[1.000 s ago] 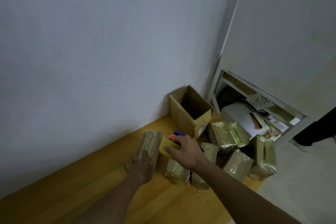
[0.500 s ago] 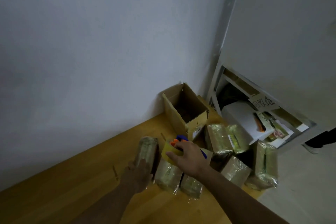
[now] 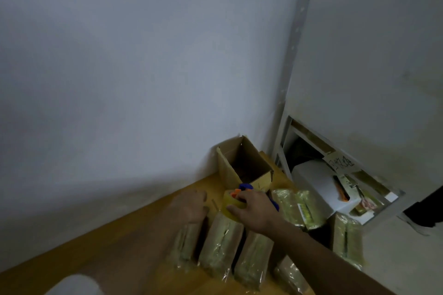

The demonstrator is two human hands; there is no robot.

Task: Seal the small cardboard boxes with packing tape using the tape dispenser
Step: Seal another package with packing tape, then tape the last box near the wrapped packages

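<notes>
wooden table (image 3: 115, 242) — corner | grey wall (image 3: 119, 67) | open carton (image 3: 242, 165)

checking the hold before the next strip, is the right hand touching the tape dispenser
Touching. The head view shows the right hand on top of the tape dispenser, fingers curled over its yellow roll, with no gap between them.

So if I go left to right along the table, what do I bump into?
left hand → tape dispenser → right hand → taped box with a label → white box on the shelf
</notes>
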